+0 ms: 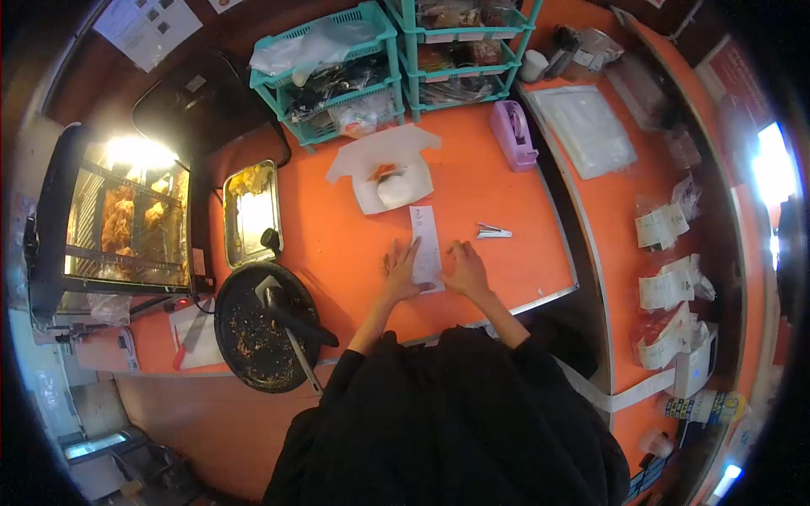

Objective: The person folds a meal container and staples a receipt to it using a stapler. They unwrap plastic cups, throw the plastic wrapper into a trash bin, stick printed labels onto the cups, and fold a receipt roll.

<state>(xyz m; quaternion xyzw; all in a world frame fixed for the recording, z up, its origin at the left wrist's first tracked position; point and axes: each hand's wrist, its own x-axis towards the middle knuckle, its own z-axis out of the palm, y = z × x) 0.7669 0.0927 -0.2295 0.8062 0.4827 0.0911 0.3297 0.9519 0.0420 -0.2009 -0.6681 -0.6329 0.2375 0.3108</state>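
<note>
A long white paper slip with handwriting lies on the orange counter in front of me. My left hand rests on its left edge, fingers spread. Beside its right edge is my right hand, fingers slightly bent and apart, with nothing visible in it. Just beyond the slip stands an open white paper food box. Inside it sit a white rounded item and some orange-brown food. A small stapler lies right of my right hand.
Left are a lit food warmer, a metal tray and a round black pan with tongs. Teal basket racks and a purple tape dispenser stand behind. Plastic bags and order slips lie on the right shelf.
</note>
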